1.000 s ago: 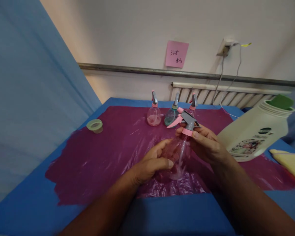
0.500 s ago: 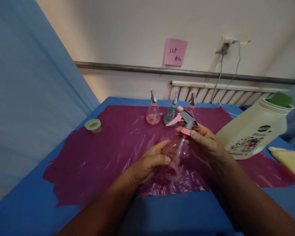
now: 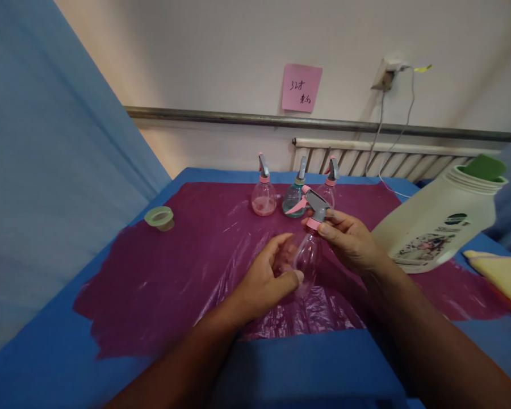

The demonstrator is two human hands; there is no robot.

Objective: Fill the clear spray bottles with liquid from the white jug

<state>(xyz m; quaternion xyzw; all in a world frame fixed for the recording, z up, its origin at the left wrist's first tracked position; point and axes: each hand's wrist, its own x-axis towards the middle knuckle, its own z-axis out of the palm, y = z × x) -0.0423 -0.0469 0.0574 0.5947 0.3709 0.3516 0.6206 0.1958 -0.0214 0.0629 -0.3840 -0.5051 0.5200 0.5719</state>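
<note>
In front of me is a clear, pink-tinted spray bottle (image 3: 307,258) with a grey and pink trigger head, slightly tilted. My right hand (image 3: 351,241) pinches its pink collar between thumb and fingers. Around the lower left side of the bottle curves my left hand (image 3: 266,281), thumb in front and fingers behind, seen blurred through the plastic. Behind it stand three more spray bottles: a pink one (image 3: 263,199) with some liquid, a teal one (image 3: 292,200), and another pink-collared one (image 3: 331,193) partly hidden by the held bottle's head.
A large whitish jug (image 3: 440,227) with a green piece in its mouth leans at the right, near a folded yellow cloth (image 3: 500,278). To the left sits a small pale green cup (image 3: 159,218). Purple plastic sheeting (image 3: 162,272) covers the blue surface (image 3: 306,369).
The bottle has shifted slightly left and turned a little in my hands. My left fingers have spread wider around its body, while my right hand keeps hold of the collar.
</note>
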